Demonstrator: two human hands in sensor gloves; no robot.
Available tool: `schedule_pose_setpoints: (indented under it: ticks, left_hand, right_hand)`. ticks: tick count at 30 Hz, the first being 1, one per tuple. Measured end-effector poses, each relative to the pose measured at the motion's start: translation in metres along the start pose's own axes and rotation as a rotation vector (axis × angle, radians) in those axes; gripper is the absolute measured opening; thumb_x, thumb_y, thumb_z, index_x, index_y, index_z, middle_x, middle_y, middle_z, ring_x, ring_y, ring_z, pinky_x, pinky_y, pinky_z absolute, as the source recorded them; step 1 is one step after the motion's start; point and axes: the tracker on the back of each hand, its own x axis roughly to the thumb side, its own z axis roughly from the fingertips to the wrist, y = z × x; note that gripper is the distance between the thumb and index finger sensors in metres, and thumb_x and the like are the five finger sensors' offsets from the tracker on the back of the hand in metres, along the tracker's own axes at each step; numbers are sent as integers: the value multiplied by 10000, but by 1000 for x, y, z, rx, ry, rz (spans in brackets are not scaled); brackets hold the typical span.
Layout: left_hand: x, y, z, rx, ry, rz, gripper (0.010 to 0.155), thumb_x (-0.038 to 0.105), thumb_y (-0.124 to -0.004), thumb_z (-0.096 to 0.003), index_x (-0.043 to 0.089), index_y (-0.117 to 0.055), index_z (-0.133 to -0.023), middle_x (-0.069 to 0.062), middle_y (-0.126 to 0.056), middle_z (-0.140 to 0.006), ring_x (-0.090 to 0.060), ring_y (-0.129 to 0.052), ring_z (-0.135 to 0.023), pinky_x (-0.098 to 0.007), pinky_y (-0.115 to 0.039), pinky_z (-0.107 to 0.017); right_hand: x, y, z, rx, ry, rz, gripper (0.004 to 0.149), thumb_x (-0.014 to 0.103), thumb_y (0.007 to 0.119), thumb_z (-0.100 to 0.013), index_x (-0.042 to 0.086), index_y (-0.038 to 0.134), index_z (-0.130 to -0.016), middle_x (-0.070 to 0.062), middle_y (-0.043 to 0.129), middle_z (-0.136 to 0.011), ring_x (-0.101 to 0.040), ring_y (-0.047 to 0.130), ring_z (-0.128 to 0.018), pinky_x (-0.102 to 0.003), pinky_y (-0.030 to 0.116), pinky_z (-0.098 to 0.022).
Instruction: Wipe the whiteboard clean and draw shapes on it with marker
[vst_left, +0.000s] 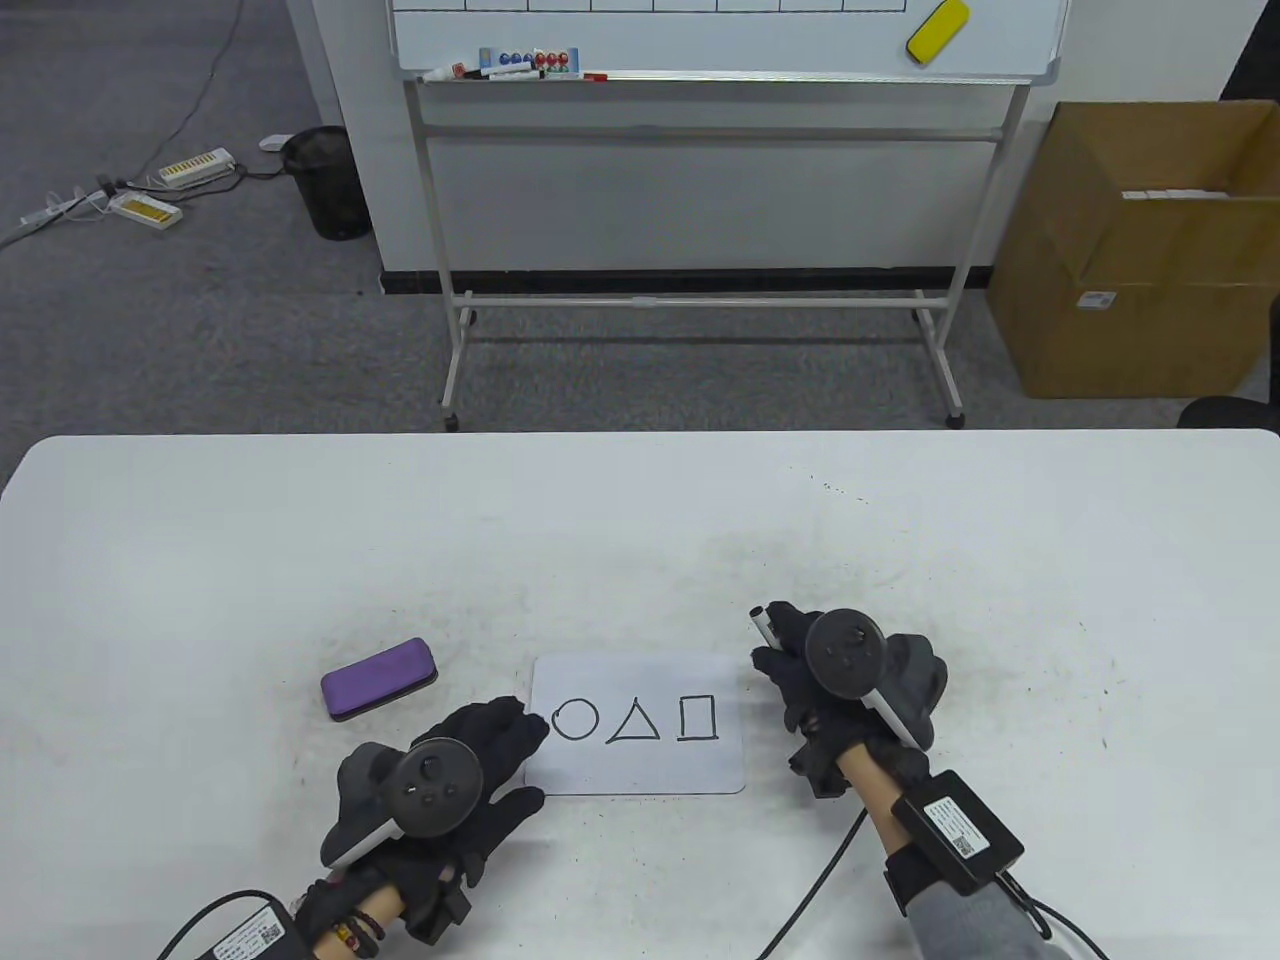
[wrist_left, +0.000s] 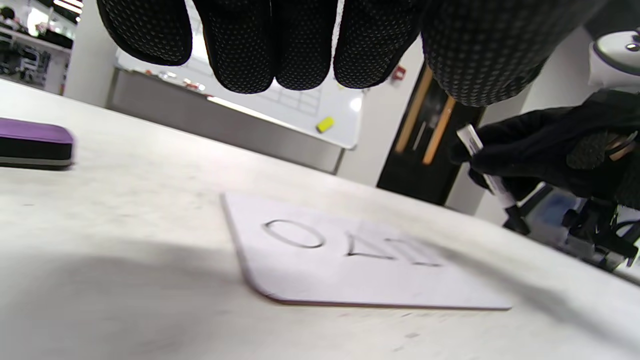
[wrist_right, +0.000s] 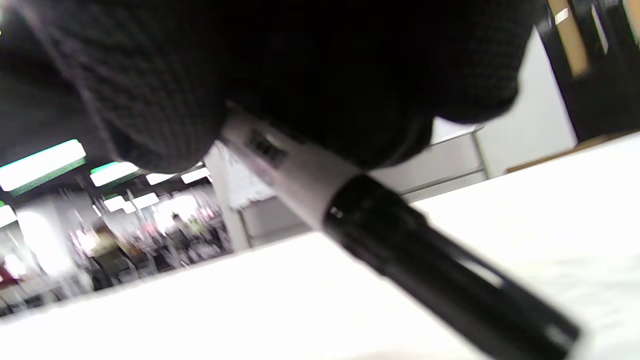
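Small whiteboard (vst_left: 640, 725) flat on table (vst_left: 200, 560), bearing circle, triangle, square. Right hand (vst_left: 840, 690) grips marker (vst_left: 763, 626) beside board; left hand (vst_left: 450, 780), fingers relaxed, touches board's left edge. Purple eraser (vst_left: 378, 678) nearby.

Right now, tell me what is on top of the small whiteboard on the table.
On the small whiteboard are three black marker drawings: a circle, a triangle and a rectangle. The left hand has fingertips at its left edge; whatever lies beneath them is covered.
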Motion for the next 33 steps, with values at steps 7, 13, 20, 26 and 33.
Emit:
schedule_pose_setpoints:
  ticks: [7,13,20,26,33]
  left_hand:
    - [-14,-13,-7,-81,27,-14,688,518,-777,-363,300,-657,-1004,-35,-593,-1150,-350,-661,-1061,-619,-600,-741]
    - [-24,-15,-8,-120,38,38,678,510,-777,-365,294,-670,-998,-38,-598,-1147,-352,-669,-1055,-620,-601,-738]
    - [-24,-15,-9,-126,43,34,677,508,-779,-363,295,-674,-997,-36,-586,-1152,-352,-667,-1057,-622,-597,-740]
    - [-25,-18,-10,-156,35,35,675,510,-778,-363,302,-671,-996,-26,-574,-1158,-349,-664,-1059,-625,-591,-744]
    - [-25,-16,-9,-183,-9,77,689,521,-785,-358,301,-666,-1000,-36,-565,-1162,-353,-654,-1063,-634,-578,-745]
  right_hand:
    - [-22,36,-30,105,98,216,583,457,972,-276,249,915,-817,-27,1038,-630,-266,1050,-442,-352,877,-326]
    - [-33,58,-42,183,87,443,574,474,967,-251,278,920,-789,20,1050,-607,-221,1066,-434,-320,891,-321]
    - [-40,59,-47,237,129,405,639,538,937,-244,260,901,-819,23,1053,-636,-225,1080,-504,-323,900,-338]
    - [-39,58,-50,271,130,416,639,537,934,-248,259,896,-822,23,1049,-643,-222,1084,-515,-331,902,-354]
    - [-20,5,-31,109,72,216,685,539,926,-261,251,849,-878,-5,1003,-744,-240,1067,-571,-331,900,-370]
